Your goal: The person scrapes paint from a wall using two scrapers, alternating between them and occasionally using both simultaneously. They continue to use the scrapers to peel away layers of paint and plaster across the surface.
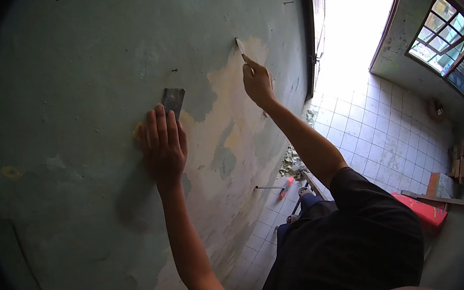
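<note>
A person stands close against a green wall (62,61), both bare arms raised to it, seen from above the head. The left hand (163,144) lies flat on the wall, its fingers (156,125) straight and held side by side, pressing on a dark flat scraper (173,101); the blade shows just above the fingertips, tilted a little to the right. The fingers are not curled around it but laid over its lower part, and whether a handle sits under the palm cannot be told.

The right hand (258,83) is higher and further right, clenched around a thin blade (241,46) whose pale tip points up and touches the wall at the upper edge of a bare patch (229,116). There the green paint is gone and cream plaster shows, running down the wall between the two arms.

Below, a white tiled floor (378,122) carries a heap of debris (291,164) near the wall and a red-handled tool (280,188) beside it. A red box (425,211) lies to the right, under a barred window (448,34). An open doorway (353,5) lets in bright light.
</note>
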A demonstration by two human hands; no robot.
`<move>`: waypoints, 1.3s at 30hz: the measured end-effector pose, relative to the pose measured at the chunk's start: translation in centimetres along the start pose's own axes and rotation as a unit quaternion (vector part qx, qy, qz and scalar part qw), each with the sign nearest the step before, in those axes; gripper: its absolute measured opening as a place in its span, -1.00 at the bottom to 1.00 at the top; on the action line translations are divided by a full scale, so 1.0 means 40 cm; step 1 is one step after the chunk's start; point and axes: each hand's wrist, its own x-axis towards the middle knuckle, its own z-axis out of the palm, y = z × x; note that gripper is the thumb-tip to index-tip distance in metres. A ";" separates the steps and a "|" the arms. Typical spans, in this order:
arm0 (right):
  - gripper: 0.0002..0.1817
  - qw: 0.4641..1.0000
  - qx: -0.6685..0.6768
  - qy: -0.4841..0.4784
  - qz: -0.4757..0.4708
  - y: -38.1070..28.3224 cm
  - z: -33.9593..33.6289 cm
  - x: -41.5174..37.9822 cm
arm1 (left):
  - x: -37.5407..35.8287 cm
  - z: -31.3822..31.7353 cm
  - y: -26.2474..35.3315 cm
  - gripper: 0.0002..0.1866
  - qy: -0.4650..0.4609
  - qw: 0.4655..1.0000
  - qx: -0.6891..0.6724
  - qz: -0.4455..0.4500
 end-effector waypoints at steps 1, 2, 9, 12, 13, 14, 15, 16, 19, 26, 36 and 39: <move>-0.53 1.000 -0.015 -0.001 -0.018 0.010 -0.001 -0.013 | 0.006 -0.002 -0.001 -0.62 0.000 1.000 0.004 -0.001; -0.53 0.999 -0.029 -0.001 -0.043 0.004 0.000 -0.002 | 0.012 0.001 -0.001 -0.62 0.007 1.000 0.006 -0.003; -0.53 0.999 0.028 0.011 -0.022 -0.010 0.010 0.074 | -0.003 -0.004 0.001 -0.62 -0.002 1.000 0.005 0.002; -0.53 1.000 0.003 -0.006 -0.018 -0.019 -0.014 0.050 | 0.009 0.009 -0.005 -0.62 0.002 1.000 0.005 -0.001; -0.52 1.000 0.012 -0.022 0.018 -0.016 -0.024 0.039 | 0.000 0.005 0.000 -0.61 -0.007 1.000 0.002 0.000; -0.51 0.998 0.032 -0.027 0.043 -0.040 -0.034 0.030 | -0.009 0.000 0.004 -0.61 -0.012 1.000 -0.001 0.002; -0.51 0.998 0.033 -0.026 0.040 -0.027 -0.025 0.029 | -0.005 0.000 0.003 -0.61 -0.010 1.000 0.001 0.002; -0.51 1.000 0.014 -0.005 0.016 0.002 -0.007 0.032 | 0.004 -0.001 -0.001 -0.60 -0.007 1.000 0.005 0.002; -0.50 0.999 0.017 -0.006 0.039 -0.012 -0.001 0.059 | 0.003 0.000 -0.002 -0.60 -0.006 1.000 0.008 0.006; -0.49 0.992 0.043 -0.027 0.116 -0.038 -0.012 0.054 | -0.003 -0.006 0.002 -0.61 -0.006 1.000 -0.011 0.009; -0.51 0.999 0.040 0.008 0.001 -0.037 0.015 0.046 | 0.010 -0.001 -0.012 -0.62 0.002 1.000 -0.015 0.008; -0.50 0.995 0.062 -0.006 0.082 -0.057 -0.017 0.082 | 0.003 -0.007 0.001 -0.63 -0.007 1.000 -0.020 0.012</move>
